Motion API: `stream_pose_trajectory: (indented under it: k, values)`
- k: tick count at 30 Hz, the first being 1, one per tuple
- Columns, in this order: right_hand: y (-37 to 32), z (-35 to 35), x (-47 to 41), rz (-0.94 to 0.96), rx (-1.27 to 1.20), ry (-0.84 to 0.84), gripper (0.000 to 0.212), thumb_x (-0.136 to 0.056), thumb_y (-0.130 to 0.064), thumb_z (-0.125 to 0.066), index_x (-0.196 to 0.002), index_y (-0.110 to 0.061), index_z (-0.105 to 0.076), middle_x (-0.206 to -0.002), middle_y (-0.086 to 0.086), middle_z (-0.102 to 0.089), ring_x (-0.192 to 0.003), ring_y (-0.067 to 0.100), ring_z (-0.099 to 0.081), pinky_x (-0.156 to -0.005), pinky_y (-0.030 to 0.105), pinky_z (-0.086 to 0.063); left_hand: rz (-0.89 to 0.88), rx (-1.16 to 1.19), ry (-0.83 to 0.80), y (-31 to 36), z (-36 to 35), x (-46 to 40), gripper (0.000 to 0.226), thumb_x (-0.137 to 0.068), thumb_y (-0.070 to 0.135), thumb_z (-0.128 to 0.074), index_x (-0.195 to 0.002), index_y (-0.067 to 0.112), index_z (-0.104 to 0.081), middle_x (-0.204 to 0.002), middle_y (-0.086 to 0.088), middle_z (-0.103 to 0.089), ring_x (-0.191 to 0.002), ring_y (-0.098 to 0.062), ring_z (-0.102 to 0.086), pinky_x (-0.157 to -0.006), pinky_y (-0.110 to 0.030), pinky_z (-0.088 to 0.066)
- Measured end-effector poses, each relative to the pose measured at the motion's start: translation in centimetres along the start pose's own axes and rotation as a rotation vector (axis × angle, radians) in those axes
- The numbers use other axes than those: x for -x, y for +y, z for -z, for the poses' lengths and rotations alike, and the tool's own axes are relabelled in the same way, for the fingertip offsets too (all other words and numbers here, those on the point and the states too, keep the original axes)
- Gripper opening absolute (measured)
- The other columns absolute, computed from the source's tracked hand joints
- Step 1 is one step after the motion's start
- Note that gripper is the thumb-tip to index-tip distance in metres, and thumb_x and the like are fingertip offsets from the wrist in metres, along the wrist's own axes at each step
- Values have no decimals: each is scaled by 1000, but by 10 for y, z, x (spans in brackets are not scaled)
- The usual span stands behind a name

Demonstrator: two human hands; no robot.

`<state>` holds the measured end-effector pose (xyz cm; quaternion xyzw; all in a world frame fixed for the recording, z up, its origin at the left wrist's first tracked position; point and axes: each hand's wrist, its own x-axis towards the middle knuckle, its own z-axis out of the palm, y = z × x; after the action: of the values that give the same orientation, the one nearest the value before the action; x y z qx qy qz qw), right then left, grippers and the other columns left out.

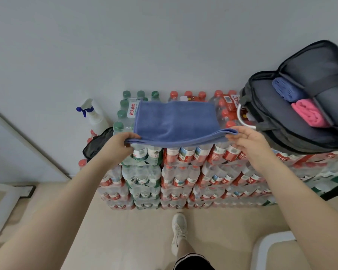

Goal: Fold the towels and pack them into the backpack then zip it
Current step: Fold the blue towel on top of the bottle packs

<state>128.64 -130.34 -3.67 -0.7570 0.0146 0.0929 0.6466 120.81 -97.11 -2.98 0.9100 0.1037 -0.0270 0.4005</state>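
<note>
At the far left a white spray bottle (95,117) with a blue trigger stands against the grey wall, just left of the stacked shrink-wrapped packs of water bottles (183,168) that serve here as a bench. Beside the spray bottle, a black cloth-like item (98,143) hangs off the left edge of the stack; what it is cannot be told. The left hand (121,143) comes in from the near left, its grip pinching the near left corner of a blue towel (176,119), thumb on top and fingers under the edge. The towel lies flat across the top of the packs, folded over so that a doubled edge runs along its near side, with green-capped bottles showing at its left and red-capped ones behind and to its right. The right hand (248,139) holds the near right corner of the same towel, its grip pinching the doubled edge between thumb and forefinger while the other fingers are loosely spread. Further right, a dark grey backpack (277,117) lies on the top of the stack with its main compartment unzipped and the flap thrown back toward the wall. Inside it sit two rolled towels side by side, touching: a blue rolled towel (285,90) on the far side and a pink rolled towel (308,114) nearer. On the beige floor below, one leg and a white shoe (179,232) show.
</note>
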Motion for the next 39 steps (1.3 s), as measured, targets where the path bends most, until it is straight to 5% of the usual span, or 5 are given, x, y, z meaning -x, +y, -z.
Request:
stream_pose_trajectory:
  k: [4,13,21,34,39]
  values:
    - [-17,-8,-42,85,116,108,12,-87,-8,-60,-97,-13,-61,-80,-4,-61,-75,8,-55,-66,19,-43,-55,5,118,12,10,-40,18,-88,18,-58,-74,8,-62,-67,-6,-49,-59,-17,-40,-54,-25,-30]
    - [-31,-15,-155,81,334,101,21,-86,-10,-60,-68,-19,-56,-72,1,-59,-74,19,-52,-67,34,-41,161,422,206,31,11,-144,22,-89,28,-58,-95,9,-68,-89,-9,-63,-81,-20,-53,-73,-32,-41]
    - [-28,-22,-196,-45,612,-159,6,-81,-11,-65,-83,-6,-68,-82,1,-62,-79,15,-56,-71,31,-40,207,19,164,19,-5,-190,29,-94,23,-46,-82,-1,-59,-80,-13,-62,-80,-27,-53,-64,-31,-35]
    - [-32,-32,-227,-77,626,-74,13,-88,-12,-55,-75,-15,-56,-87,3,-59,-82,18,-53,-64,28,-38,175,-228,194,20,-11,-214,32,-96,20,-41,-65,14,-36,-69,-7,-49,-77,-31,-50,-63,-32,-31]
    - [-35,-45,-214,131,1056,-18,27,-88,-18,-57,-111,-6,-53,-116,13,-54,-110,30,-51,-85,33,-41,-52,-622,371,21,-25,-207,34,-83,13,-55,-115,4,-51,-119,-18,-57,-110,-39,-54,-82,-47,-47]
